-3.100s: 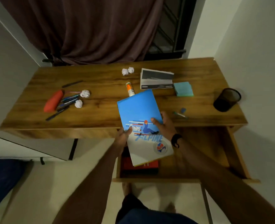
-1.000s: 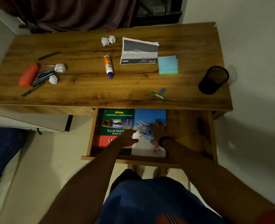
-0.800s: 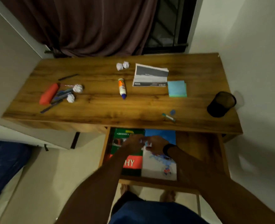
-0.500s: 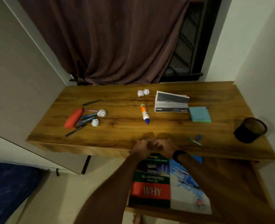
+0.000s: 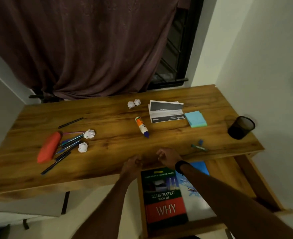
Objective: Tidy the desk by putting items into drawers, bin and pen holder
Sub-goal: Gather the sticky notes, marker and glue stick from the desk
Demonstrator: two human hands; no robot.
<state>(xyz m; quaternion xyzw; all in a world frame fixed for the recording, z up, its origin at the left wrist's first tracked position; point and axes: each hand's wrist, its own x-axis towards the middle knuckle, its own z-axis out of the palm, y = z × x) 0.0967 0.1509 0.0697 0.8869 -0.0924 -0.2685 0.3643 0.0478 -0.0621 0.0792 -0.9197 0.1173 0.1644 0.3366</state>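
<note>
My left hand [image 5: 133, 163] and my right hand [image 5: 166, 156] hover with curled fingers over the desk's [image 5: 116, 161] front edge, holding nothing. Below them the open drawer [image 5: 228, 175] holds a green and red book [image 5: 164, 199] and a blue and white book [image 5: 195, 195] side by side. On the desk lie a glue bottle [image 5: 141, 126], a booklet [image 5: 166, 111], blue sticky notes [image 5: 195, 119], a green marker [image 5: 198, 147] with a blue cap [image 5: 201, 141], a red pencil case [image 5: 49, 147], loose pens [image 5: 68, 144] and crumpled paper balls [image 5: 89, 134]. A black mesh pen holder [image 5: 241, 127] stands at the right.
Two more paper balls [image 5: 133, 103] lie at the back middle, another [image 5: 82, 147] by the pens, and a single black pen [image 5: 70, 122] at the back left. A dark curtain [image 5: 83, 49] hangs behind the desk. White walls close in on both sides.
The blue and white book went from my hands into the drawer beside the green book. Both hands then let go and rose to the desk's front edge, as my view tilted up.
</note>
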